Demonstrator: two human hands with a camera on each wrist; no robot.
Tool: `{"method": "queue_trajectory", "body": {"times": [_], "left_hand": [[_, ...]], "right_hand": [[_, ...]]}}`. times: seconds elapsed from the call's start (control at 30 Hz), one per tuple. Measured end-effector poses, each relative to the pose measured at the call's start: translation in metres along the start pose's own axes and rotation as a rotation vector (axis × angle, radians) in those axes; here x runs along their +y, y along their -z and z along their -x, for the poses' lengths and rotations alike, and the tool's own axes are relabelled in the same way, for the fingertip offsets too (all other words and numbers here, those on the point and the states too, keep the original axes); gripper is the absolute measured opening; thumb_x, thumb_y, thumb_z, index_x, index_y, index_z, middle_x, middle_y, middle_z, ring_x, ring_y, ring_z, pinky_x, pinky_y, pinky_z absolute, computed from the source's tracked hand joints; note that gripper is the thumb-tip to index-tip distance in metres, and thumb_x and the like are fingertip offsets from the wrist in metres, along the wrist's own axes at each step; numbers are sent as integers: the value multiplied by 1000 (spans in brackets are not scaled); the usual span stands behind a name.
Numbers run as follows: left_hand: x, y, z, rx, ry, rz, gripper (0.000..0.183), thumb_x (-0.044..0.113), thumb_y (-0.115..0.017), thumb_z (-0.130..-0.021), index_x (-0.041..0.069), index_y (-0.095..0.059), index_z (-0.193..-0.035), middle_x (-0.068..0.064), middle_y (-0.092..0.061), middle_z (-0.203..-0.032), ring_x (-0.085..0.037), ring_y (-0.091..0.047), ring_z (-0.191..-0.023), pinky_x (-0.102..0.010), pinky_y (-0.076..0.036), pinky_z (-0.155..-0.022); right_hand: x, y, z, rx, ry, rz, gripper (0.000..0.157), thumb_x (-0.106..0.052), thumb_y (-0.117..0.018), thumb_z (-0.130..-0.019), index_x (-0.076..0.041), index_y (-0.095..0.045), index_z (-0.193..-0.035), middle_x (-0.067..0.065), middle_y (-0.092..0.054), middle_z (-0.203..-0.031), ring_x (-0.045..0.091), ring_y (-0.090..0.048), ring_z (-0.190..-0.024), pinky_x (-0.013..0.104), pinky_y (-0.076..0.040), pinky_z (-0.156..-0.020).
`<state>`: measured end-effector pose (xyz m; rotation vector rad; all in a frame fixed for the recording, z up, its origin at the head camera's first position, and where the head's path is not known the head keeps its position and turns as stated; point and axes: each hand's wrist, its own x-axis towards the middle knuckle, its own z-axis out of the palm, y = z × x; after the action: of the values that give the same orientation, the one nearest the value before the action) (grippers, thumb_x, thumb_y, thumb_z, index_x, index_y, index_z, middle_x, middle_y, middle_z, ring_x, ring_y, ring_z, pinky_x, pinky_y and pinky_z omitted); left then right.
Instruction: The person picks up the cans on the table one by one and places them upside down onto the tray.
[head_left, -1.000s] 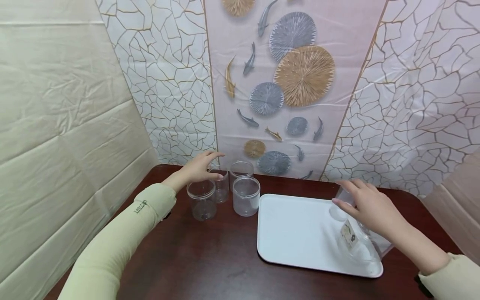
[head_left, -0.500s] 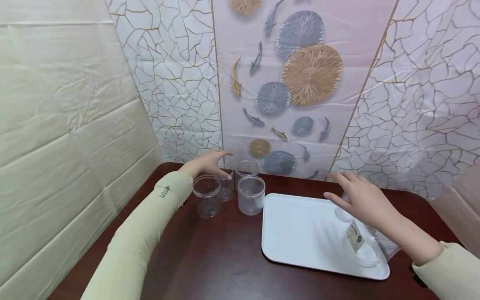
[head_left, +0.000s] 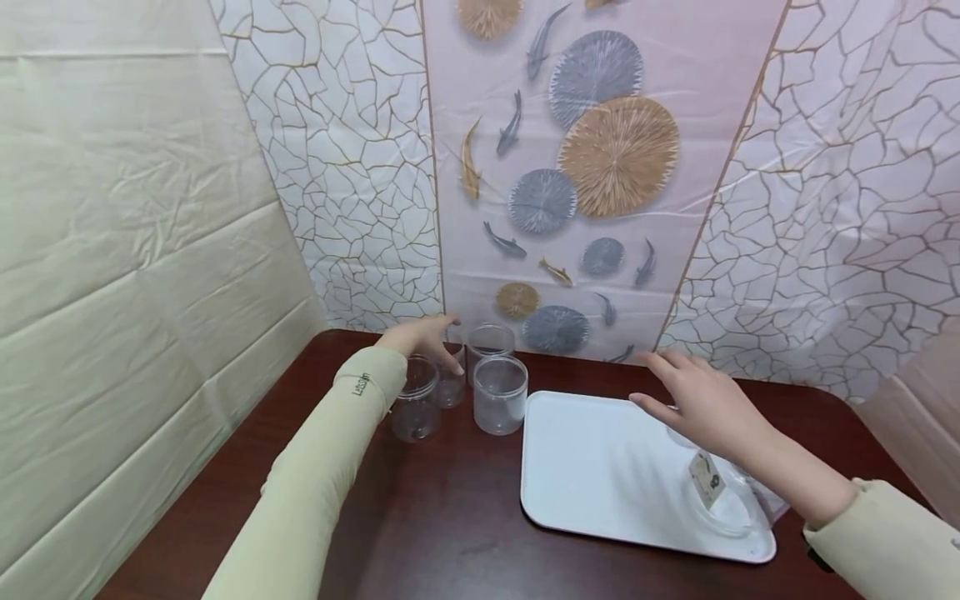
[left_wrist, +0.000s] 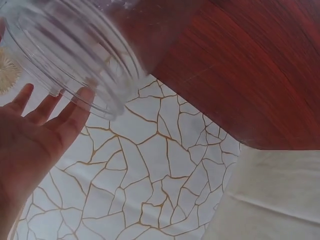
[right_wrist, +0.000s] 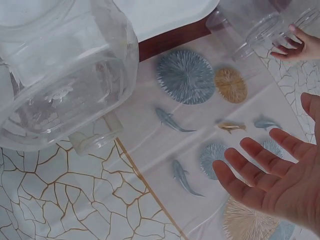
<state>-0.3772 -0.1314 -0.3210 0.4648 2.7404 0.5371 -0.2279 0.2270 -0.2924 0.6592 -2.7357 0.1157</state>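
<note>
Left hand (head_left: 420, 335) lower now, beside slim jar (head_left: 452, 387) at 10 o'clock of tray (head_left: 585, 467): jar within reach, fingers loose, contact unclear. Right hand (head_left: 703, 400) empty, drifted toward 9 o'clock.

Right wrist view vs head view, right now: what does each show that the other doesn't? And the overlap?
Right wrist only: the palm side of the right hand; the head view shows its back.

Head only: the pale sleeves and the plain cream cloth on the left.

Both: the two hands, including the left hand by the clear jars, plus the white tray, the dark tabletop and the fish-print cloth.
</note>
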Motion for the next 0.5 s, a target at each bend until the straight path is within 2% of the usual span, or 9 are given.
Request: {"method": "queue_trajectory", "body": {"times": [0.17, 0.37, 0.5], "left_hand": [[3, -2, -7, 18, 57, -61, 85, 34, -77, -76, 9, -32, -143, -13, -38, -147, -28, -35, -137, -43, -31, -112], [6, -3, -12, -32, 74, -190, 76, 33, -81, -71, 12, -45, -134, -9, -52, -134, -27, -48, -124, -42, -41, -104], [7, -4, -17, -46, 61, -172, 63, 31, -81, -71, 15, -50, -123, -6, -57, -124, -23, -53, -113, -38, -47, -94]], "right_hand": [[-2, -5, 0, -11, 10, 8, 49, -35, -63, -88, -4, -54, -126, 19, -61, -115, 42, -59, -99, 58, -50, -70], [-2, -8, 2, -27, 4, 3, 50, -35, -63, -88, -4, -54, -126, 19, -61, -117, 42, -59, -100, 56, -51, -70], [-2, -9, 3, -36, -1, 6, 51, -36, -63, -88, -3, -54, -126, 20, -61, -118, 42, -59, -99, 54, -51, -68]]}}
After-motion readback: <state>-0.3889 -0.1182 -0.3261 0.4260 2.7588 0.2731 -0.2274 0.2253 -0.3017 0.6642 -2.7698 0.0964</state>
